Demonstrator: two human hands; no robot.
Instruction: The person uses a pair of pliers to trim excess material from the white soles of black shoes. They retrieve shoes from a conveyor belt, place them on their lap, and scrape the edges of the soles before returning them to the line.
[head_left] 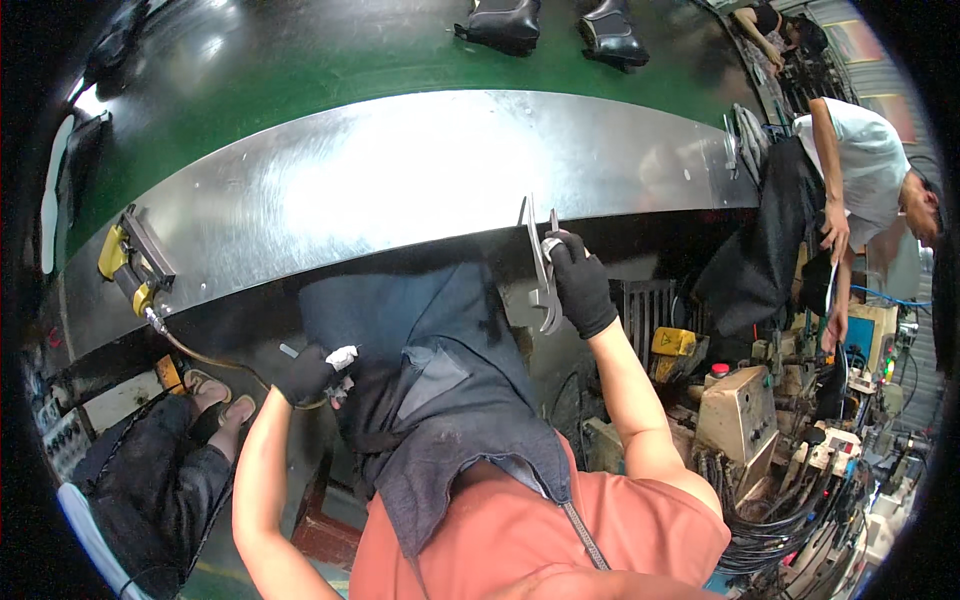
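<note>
My right hand [580, 285], in a black glove with white wrapping at a finger, is closed around a silver metal pincer-like tool [541, 265]. Two thin prongs of the tool point up over the edge of the metal ledge [400, 200], and its hooked end hangs below my fingers. To the left, my left hand [305, 378], also black-gloved, is held low beside my dark apron [430, 320] with its fingers curled. Crumpled white material [341, 357] shows at its fingertips, and a short pale stick end [288, 350] is beside its knuckles; what it grips is unclear.
Two black boots [612, 35] stand on the green belt [400, 75] beyond the ledge. A yellow-black clamp-like tool [135, 260] with a hose lies at the ledge's left end. Machinery with cables [740, 420] is at right, near a person in white [860, 150]. Another person's legs [170, 470] are lower left.
</note>
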